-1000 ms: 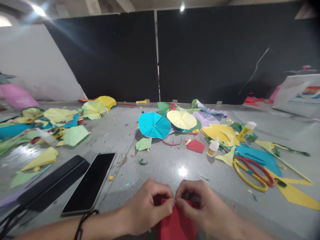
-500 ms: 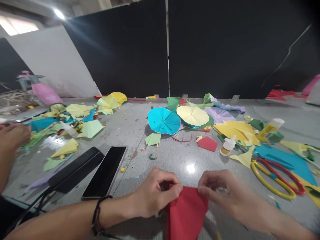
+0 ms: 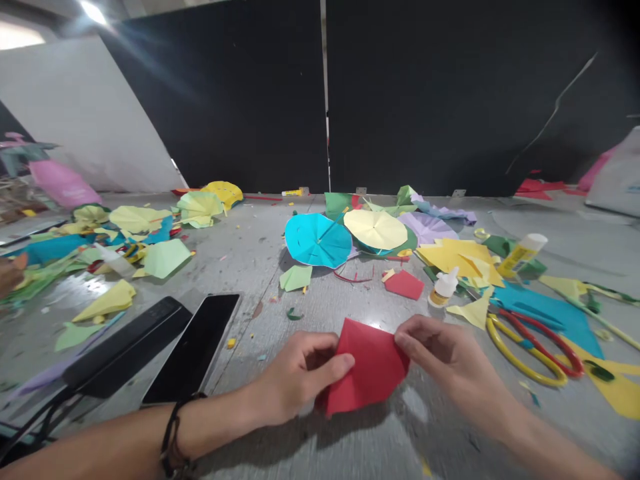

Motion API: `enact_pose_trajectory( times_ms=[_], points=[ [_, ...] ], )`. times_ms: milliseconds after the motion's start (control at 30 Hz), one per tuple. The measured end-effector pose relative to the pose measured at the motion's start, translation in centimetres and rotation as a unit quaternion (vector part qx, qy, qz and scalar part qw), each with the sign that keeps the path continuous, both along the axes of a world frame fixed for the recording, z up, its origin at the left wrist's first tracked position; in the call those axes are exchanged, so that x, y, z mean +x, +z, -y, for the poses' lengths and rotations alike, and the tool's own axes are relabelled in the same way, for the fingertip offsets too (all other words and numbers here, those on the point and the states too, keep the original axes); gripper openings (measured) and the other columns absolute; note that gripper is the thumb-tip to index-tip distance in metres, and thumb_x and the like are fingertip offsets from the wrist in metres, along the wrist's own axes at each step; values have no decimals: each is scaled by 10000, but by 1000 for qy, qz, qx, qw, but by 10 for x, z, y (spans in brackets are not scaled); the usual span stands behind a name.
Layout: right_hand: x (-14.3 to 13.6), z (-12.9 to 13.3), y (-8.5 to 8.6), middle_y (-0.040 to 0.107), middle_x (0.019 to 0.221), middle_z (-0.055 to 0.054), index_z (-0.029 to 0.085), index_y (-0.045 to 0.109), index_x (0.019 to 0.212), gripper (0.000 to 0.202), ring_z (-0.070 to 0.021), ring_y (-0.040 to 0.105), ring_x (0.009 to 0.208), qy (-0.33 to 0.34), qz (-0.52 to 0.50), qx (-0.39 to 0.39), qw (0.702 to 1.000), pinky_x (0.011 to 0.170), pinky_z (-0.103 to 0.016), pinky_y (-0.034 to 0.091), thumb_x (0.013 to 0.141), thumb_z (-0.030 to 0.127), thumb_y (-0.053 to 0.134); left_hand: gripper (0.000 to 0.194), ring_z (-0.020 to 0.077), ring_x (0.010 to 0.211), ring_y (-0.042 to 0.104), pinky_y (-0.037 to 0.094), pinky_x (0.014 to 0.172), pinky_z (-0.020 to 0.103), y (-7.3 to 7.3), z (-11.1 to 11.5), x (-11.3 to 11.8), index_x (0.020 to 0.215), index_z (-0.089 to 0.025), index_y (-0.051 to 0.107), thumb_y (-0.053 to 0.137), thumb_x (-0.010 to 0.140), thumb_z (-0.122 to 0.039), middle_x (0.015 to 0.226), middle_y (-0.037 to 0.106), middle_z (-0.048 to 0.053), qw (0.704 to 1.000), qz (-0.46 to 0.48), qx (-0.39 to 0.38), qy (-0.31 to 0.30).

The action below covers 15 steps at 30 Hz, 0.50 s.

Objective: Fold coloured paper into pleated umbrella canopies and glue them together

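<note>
A piece of red folded paper (image 3: 373, 367) is held just above the grey table, between my two hands. My left hand (image 3: 305, 377) pinches its left side, thumb on the front face and fingers behind. The thumb and fingertips of my right hand (image 3: 443, 350) grip its upper right corner. Beyond the hands lie a smaller red paper piece (image 3: 404, 285), a blue paper disc (image 3: 319, 240) and a cream paper disc (image 3: 376, 229). A small white glue bottle (image 3: 443, 288) stands past my right hand.
Scissors with red and yellow handles (image 3: 530, 347) lie at right, near a glue stick (image 3: 523, 255). A phone (image 3: 195, 347) and a black power bank-like device (image 3: 127, 340) lie at left. Paper scraps (image 3: 167, 258) spread leftward, where another person's hand (image 3: 10, 273) shows. Black panels (image 3: 240, 100) stand behind.
The red paper has been raised and turned, so its whole folded shape now shows. My left hand has shifted its grip to the paper's left side. The view has swung slightly right.
</note>
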State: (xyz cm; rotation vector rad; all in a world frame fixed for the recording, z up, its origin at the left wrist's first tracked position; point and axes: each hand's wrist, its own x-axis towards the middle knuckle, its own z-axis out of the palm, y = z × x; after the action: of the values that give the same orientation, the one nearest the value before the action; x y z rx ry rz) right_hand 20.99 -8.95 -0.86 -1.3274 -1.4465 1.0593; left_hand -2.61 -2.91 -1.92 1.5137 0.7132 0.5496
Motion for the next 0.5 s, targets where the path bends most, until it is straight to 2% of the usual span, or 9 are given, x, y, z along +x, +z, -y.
enact_pose_trajectory(
  times_ms=[133, 300, 500],
  points=[
    [-6, 1, -6, 652, 736, -17, 186, 664, 821, 453, -151, 595, 680, 13, -52, -21, 998, 624, -266, 485, 950, 618, 628, 478, 86, 531, 493, 374, 482, 182, 0, 1, -2, 728, -157, 616, 691, 894, -599, 624, 540, -23, 1000, -12, 6, 23],
    [-4, 1, -9, 621, 702, -4, 176, 653, 769, 461, -136, 559, 666, -7, -74, -11, 997, 621, -262, 447, 927, 608, 672, 549, 86, 353, 501, 354, 345, 174, -6, 3, -3, 761, -153, 637, 630, 905, -682, 524, 591, -9, 998, -48, -29, -7],
    [-5, 2, -9, 704, 833, -29, 171, 676, 924, 439, -149, 619, 729, 56, -162, -88, 981, 655, -269, 458, 861, 597, 762, 587, 78, 325, 502, 348, 328, 148, -8, 5, -3, 734, -154, 626, 620, 901, -717, 469, 589, -8, 996, -73, -45, 6]
  ],
)
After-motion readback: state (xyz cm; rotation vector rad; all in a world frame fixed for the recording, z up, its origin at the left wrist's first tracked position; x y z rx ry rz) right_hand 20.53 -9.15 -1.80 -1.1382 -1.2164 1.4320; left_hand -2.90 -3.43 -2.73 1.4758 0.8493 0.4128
